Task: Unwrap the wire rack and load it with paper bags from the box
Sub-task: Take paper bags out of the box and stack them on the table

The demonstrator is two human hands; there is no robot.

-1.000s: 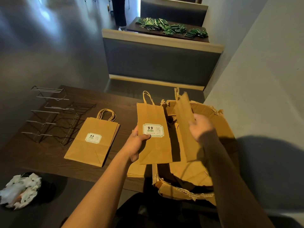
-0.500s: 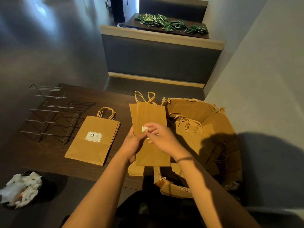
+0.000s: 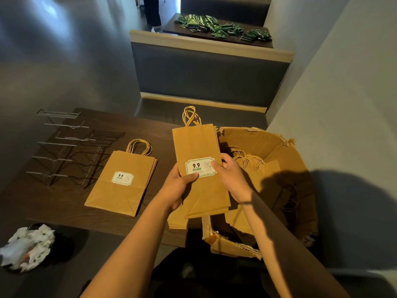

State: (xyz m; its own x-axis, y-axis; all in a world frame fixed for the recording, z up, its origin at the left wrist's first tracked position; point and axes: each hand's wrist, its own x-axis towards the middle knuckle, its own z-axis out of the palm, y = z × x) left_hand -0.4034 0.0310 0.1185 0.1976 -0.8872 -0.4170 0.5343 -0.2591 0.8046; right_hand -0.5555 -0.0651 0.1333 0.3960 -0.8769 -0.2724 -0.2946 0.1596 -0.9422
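Two hands, left and right, pinching bags, thumbs on label. Box just beyond right fingers; rack well left.

Single head-worn wide-angle view, looking forward and steeply down from above the person's forearms. The dark table fills the near lower frame; a booth seat back and a farther table recede toward the top edge.
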